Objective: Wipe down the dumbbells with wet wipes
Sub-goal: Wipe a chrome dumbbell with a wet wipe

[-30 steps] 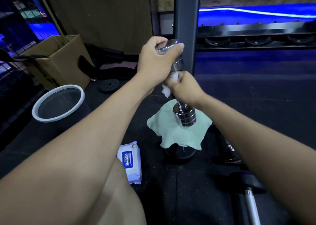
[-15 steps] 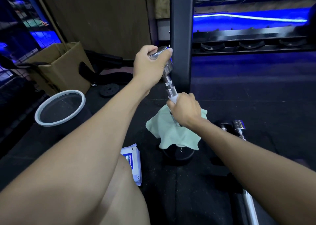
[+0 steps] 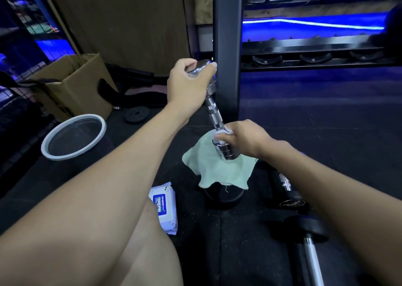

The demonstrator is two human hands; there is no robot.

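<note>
A chrome dumbbell [image 3: 214, 114] stands tilted in the air in front of me. My left hand [image 3: 188, 83] grips its upper head. Lower down, my right hand [image 3: 244, 137] wraps a white wet wipe [image 3: 224, 130] around the bottom of the handle, just above the lower head. Under the dumbbell a pale green cloth [image 3: 219, 170] drapes over a black weight [image 3: 224, 195] on the floor. The wet wipes pack [image 3: 164, 207], white with a blue label, lies on the floor by my knee.
A round bin with a white rim [image 3: 72, 136] stands at the left, a cardboard box [image 3: 71, 83] behind it. A black rack post [image 3: 227, 46] rises just behind the dumbbell. More dumbbells [image 3: 291, 200] and a bar [image 3: 313, 261] lie at the right on the black floor.
My right hand slid the wipe down the handle from just under the upper head to the lower end. The left hand kept its hold on the upper head.
</note>
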